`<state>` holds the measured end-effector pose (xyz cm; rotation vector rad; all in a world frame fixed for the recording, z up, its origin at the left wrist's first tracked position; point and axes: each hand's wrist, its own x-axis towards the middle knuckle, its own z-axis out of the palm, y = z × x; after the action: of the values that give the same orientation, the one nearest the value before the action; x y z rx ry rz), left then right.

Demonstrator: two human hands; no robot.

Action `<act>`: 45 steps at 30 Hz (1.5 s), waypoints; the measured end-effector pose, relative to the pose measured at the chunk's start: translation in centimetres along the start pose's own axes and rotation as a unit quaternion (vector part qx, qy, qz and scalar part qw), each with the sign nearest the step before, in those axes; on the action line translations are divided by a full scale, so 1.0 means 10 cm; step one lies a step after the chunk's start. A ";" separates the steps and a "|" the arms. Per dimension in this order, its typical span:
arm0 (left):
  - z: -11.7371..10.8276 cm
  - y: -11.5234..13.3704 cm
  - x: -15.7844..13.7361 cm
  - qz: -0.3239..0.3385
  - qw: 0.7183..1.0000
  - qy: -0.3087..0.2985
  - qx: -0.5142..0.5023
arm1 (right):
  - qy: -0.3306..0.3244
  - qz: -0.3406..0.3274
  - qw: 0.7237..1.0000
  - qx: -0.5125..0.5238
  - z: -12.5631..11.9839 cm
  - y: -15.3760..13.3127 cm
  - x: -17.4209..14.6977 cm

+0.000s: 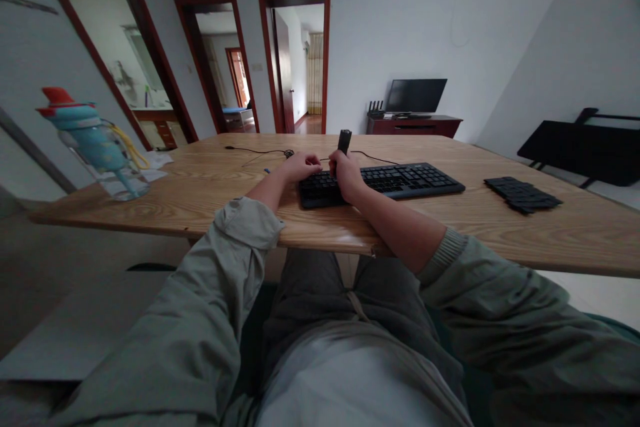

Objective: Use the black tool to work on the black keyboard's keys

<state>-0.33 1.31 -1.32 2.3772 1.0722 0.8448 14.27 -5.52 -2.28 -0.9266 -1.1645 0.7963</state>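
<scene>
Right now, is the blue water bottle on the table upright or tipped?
Upright: the blue water bottle stands on its base on the table, lid up.

1. Our left hand [301, 165] lies palm down, fingers curled loosely, well ahead of our body.
2. Our right hand [345, 177] is closed in a fist around a dark object, thumb side up.
3. Both forearms stretch forward and converge, sleeves rolled back to the elbows.
</scene>
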 end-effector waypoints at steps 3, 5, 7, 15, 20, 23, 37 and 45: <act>0.00 -0.02 0.01 0.003 1.000 0.011 0.007 | -0.016 0.013 1.000 -0.001 0.00 0.06 0.03; 0.01 -0.04 0.02 0.008 1.000 0.011 0.004 | -0.019 0.012 1.000 -0.012 0.01 0.11 0.05; 0.02 -0.06 0.04 0.014 1.000 0.015 -0.006 | -0.011 0.002 0.999 -0.031 0.01 0.16 0.07; 0.09 -0.18 0.13 0.018 1.000 0.020 0.008 | 0.026 -0.013 0.994 -0.101 0.06 0.21 0.13; 0.11 -0.20 0.13 0.018 1.000 0.023 0.006 | -0.011 -0.001 0.997 -0.081 0.07 0.17 0.16; 0.11 -0.20 0.12 0.009 1.000 0.021 0.001 | -0.054 0.023 0.997 -0.054 0.05 0.13 0.15; 0.22 -0.20 0.17 0.011 0.999 0.005 0.051 | -0.043 -0.006 0.998 -0.039 0.07 0.13 0.13; 0.30 -0.20 0.16 -0.002 0.998 0.015 0.065 | 0.005 -0.025 0.999 -0.026 0.09 0.13 0.16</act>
<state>1.43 3.52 -4.10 2.4743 1.1769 0.8362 13.65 -3.39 -2.70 -0.9398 -1.1995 0.7236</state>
